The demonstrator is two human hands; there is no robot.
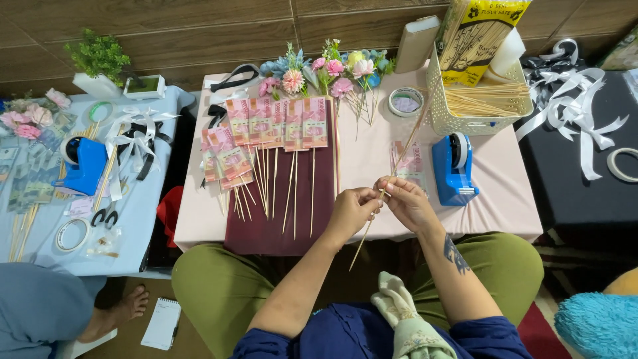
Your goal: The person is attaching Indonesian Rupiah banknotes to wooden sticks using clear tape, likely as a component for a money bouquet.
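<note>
Left hand (352,211) and right hand (407,203) both pinch one skewer (389,178) mid-length above table edge (518,223), fingertips meeting, steadying thin stick. Tape dispenser (454,169) near right hand; finished note-sticks (276,143) fanned left, out of way.

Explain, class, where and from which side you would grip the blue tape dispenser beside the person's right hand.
Grip the blue tape dispenser across its long, flat sides at mid-body, coming from above. The tape wheel sits at the far end and the cutter end nearest the right hand, so the bare middle looks safest.
</note>
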